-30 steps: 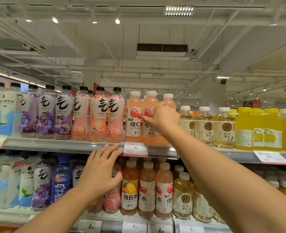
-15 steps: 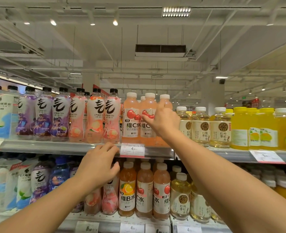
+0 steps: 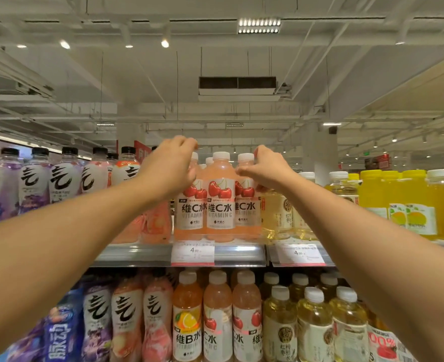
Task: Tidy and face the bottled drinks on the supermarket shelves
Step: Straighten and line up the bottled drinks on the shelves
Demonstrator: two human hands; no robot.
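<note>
Three pink Vitamin C bottles with cherry labels and white caps stand side by side on the upper shelf [image 3: 239, 253]. My left hand [image 3: 170, 165] grips the shoulder of the left pink bottle [image 3: 190, 212]. My right hand [image 3: 266, 171] grips the shoulder of the right pink bottle [image 3: 247, 205]. Between them the middle pink bottle [image 3: 220, 199] stands untouched, its label facing me. More white caps show behind this front row.
Black-capped white-label bottles [image 3: 64, 184] fill the upper shelf to the left, pale yellow tea bottles [image 3: 278, 215] and yellow juice bottles [image 3: 411, 205] to the right. Price tags [image 3: 192, 253] hang on the shelf edge. The lower shelf holds orange, pink and pale bottles [image 3: 218, 317].
My left hand rose from the shelf edge to the left pink bottle. My right hand shifted from the bottles' front to the right bottle's shoulder. The view moved closer and centred on them.
</note>
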